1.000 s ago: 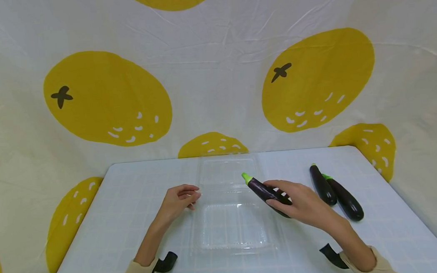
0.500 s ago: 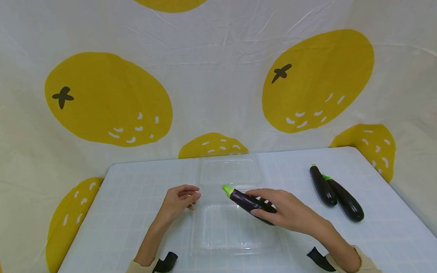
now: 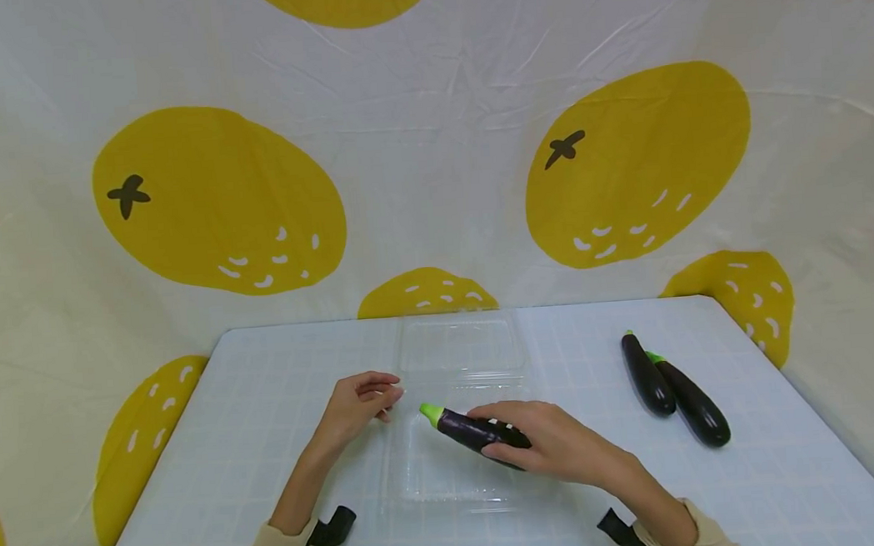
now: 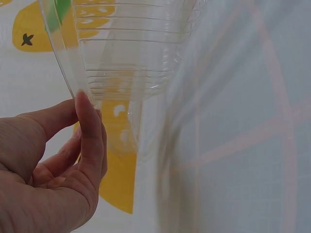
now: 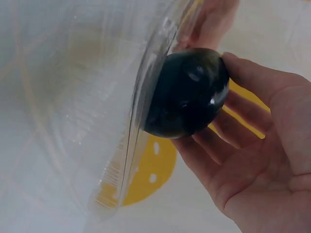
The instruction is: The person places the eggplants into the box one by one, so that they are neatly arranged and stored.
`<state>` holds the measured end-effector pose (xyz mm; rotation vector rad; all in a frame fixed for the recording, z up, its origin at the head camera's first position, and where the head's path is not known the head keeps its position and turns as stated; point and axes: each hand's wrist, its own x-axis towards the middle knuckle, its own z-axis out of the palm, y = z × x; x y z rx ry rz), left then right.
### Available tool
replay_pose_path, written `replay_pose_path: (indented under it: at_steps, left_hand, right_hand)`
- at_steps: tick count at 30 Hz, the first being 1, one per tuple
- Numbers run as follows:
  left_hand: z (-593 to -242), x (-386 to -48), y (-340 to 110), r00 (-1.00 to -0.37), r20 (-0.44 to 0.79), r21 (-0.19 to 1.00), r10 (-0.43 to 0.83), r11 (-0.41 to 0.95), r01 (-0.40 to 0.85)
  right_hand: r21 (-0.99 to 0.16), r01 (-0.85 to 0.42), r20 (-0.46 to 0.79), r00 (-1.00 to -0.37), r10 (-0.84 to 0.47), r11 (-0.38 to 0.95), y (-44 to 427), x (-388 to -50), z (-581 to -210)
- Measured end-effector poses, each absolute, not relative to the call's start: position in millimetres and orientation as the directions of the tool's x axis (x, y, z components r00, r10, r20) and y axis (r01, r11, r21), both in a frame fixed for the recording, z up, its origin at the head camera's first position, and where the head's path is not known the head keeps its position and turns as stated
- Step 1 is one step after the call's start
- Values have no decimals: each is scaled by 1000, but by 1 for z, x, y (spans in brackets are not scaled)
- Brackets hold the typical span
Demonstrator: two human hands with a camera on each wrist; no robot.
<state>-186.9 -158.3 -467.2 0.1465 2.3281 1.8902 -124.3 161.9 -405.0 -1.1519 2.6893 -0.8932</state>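
Note:
My right hand grips a dark purple eggplant with a green stem end pointing left. The eggplant is tilted over the near half of a clear plastic clamshell container. Seen in the right wrist view, its rounded end sits between thumb and fingers, close to the container's rim. My left hand is at the container's left side. In the left wrist view, thumb and forefinger pinch the clear rim. The container lies opened, its lid half toward the back.
Two more eggplants lie side by side at the right of the table, one partly against the other. A pale checked cloth covers the table. Behind its far edge hangs a curtain printed with yellow fruit.
My right hand has carried the eggplant left and nearer, from the container's right side to over its near half. The left hand has stayed in place.

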Motion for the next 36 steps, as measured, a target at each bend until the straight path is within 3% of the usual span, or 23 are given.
replay_pose_path:
  at_steps: [10,36]
  left_hand:
    - [-464,-185,-159,-983,-35,980,182,199,2]
    - [-462,-183,-156,-986,-23,978,166,208,12]
  right_hand:
    - [-562,-632,19,-654,-756,533,153,-121,-415]
    - [-642,-625,-74,-527,-846,445,143,-126,-437]
